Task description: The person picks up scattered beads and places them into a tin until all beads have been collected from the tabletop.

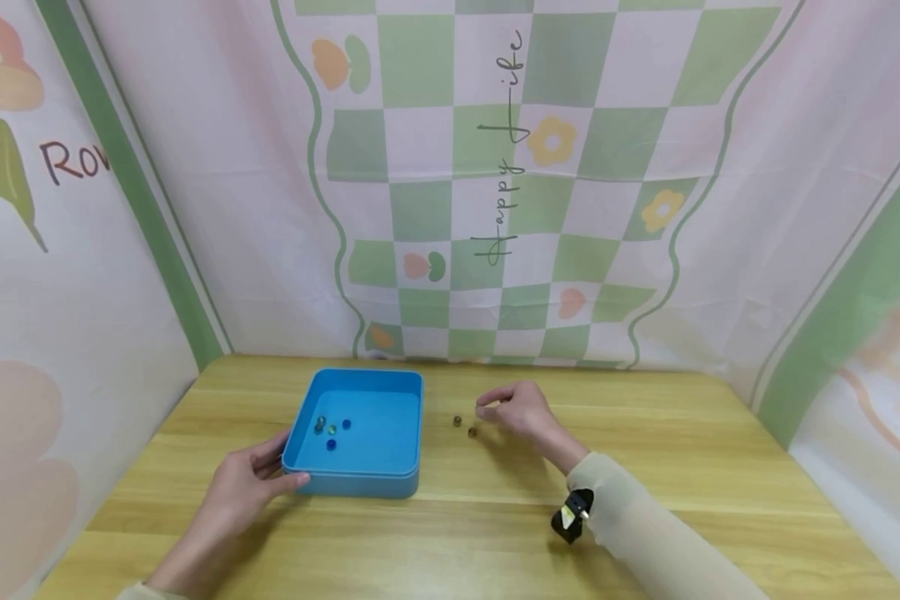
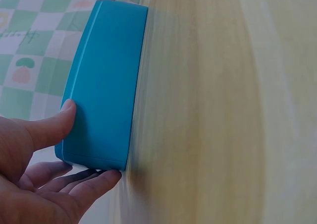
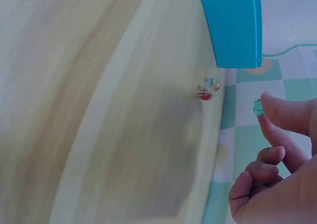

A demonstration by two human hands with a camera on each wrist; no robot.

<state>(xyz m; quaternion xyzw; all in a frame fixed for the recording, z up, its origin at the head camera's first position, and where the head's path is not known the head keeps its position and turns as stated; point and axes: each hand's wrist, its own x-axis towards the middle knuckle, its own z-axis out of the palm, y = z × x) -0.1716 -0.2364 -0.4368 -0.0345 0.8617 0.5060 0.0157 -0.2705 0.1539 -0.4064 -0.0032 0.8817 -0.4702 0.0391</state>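
Observation:
A blue square box [image 1: 367, 484] stands on the table, with several small glass marbles [image 1: 332, 445] on its floor, some dark blue and some clear. My left hand [image 1: 240, 483] grips its near left corner. The thumb lies on the front wall [image 2: 101, 85] while the other fingers [image 2: 94, 189] bear on the left side. To the right of the box, my right hand [image 1: 523, 410] is raised above the table. Between thumb and index finger it pinches a clear green marble [image 3: 258, 107]. Two more glass marbles [image 3: 208, 89], showing some red, lie on the wood near that hand.
The wooden table [image 1: 480, 542] ends at the back against a hanging cloth [image 1: 487, 208] with green checks and flowers. Cloth walls close off the left and right sides. A small black device [image 1: 572, 515] is worn at the right wrist.

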